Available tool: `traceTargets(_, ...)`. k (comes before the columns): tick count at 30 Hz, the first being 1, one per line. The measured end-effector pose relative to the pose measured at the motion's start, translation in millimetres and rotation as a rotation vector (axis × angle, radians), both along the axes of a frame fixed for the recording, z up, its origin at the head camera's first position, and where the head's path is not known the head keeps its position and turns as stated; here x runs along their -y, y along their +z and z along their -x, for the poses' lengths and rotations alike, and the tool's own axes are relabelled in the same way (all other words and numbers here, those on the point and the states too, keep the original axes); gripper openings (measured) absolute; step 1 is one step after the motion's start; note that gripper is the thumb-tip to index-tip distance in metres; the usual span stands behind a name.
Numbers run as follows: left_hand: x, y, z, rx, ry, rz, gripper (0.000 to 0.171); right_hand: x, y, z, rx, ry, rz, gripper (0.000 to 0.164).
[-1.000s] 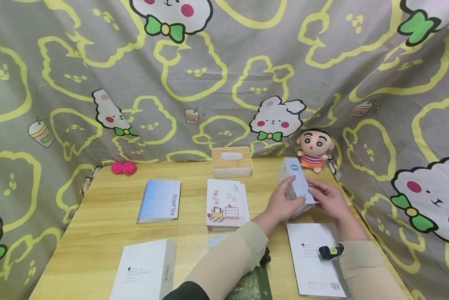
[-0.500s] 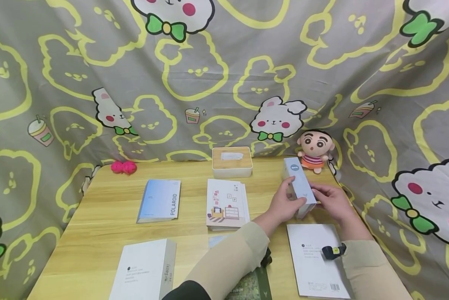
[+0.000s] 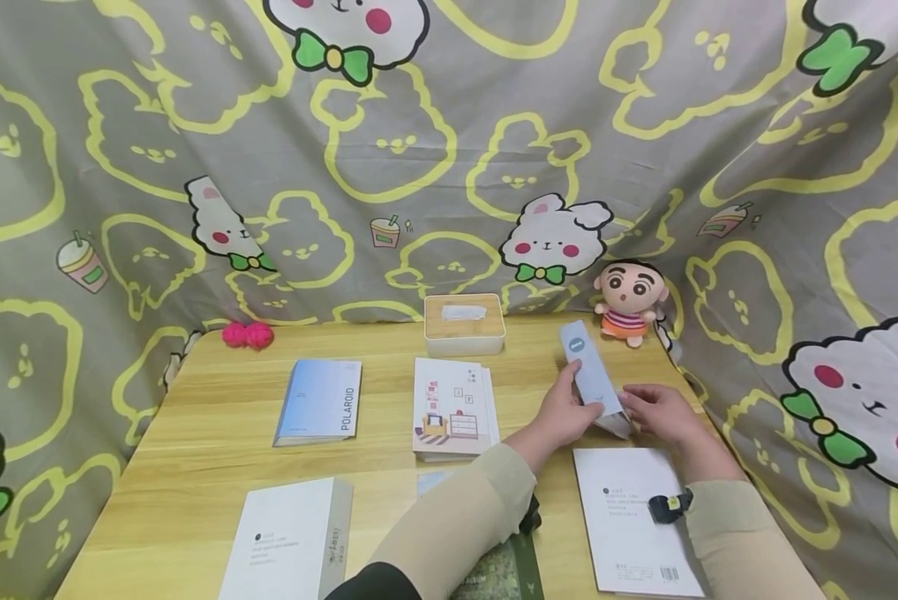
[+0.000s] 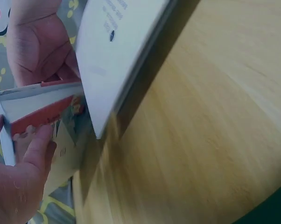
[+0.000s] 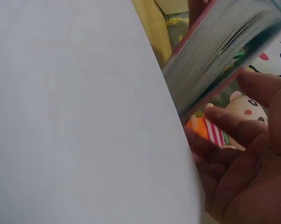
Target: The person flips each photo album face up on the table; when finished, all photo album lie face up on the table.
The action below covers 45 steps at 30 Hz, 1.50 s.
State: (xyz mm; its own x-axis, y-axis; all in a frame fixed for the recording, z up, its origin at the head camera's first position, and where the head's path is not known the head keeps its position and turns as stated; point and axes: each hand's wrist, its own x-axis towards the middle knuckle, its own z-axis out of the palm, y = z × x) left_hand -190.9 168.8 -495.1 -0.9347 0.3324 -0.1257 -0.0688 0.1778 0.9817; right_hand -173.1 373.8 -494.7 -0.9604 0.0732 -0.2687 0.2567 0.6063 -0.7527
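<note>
A book [image 3: 593,371] with a light-blue spine is tilted, spine up, over the right back part of the table. My left hand [image 3: 567,414] grips it across the spine, thumb near the lower end and fingers higher up. In the left wrist view the cover of the book [image 4: 65,154] stands apart from its pages, with a red strip along the edge. My right hand [image 3: 664,414] is at the book's right side. In the right wrist view, thumb and fingers of the right hand [image 5: 252,154] lie loosely along the outer edge of the red-edged cover; contact is partly unclear.
A white book [image 3: 632,517] lies just in front of the hands. A doll [image 3: 629,296] and a tissue box [image 3: 464,325] stand behind. Leftward are an illustrated book [image 3: 452,408], a blue POLAROID book [image 3: 319,400], a thick white book [image 3: 287,537] and pink balls [image 3: 248,336].
The left hand has turned the book so its spine leans left and its near end swings right. The right hand has shifted slightly down and right, with its fingers further along the cover.
</note>
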Motion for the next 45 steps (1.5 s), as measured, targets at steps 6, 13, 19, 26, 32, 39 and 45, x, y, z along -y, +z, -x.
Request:
traceTargets(6,2,-3.9,0.9,-0.068,-0.003,0.143,0.072,0,-0.7,1.3,-0.015,0.047,-0.081,0.063)
traceTargets(13,4,-8.7,3.1,-0.114,-0.042,0.439,0.071,2,-0.5,2.1,0.004,0.088,-0.204,0.067)
traceTargets(19,7,-11.6,3.4,-0.068,-0.072,0.455,0.075,8,1.0,2.6,0.049,0.095,-0.252,0.070)
traceTargets(26,22,-10.3,4.2,-0.034,-0.064,0.451,0.060,8,1.8,-1.3,0.076,0.104,-0.243,0.072)
traceTargets(32,46,0.5,-0.7,0.024,-0.042,0.493,0.072,11,11.4,-10.7,0.058,0.125,-0.248,0.073)
traceTargets(39,104,40.5,-41.5,-0.035,-0.083,0.360,0.081,47,29.7,-35.7,-0.150,0.199,-0.189,0.064)
traceTargets(45,195,60.6,-83.4,-0.102,-0.003,0.228,0.078,98,36.8,-60.1,-0.288,0.188,-0.007,0.066)
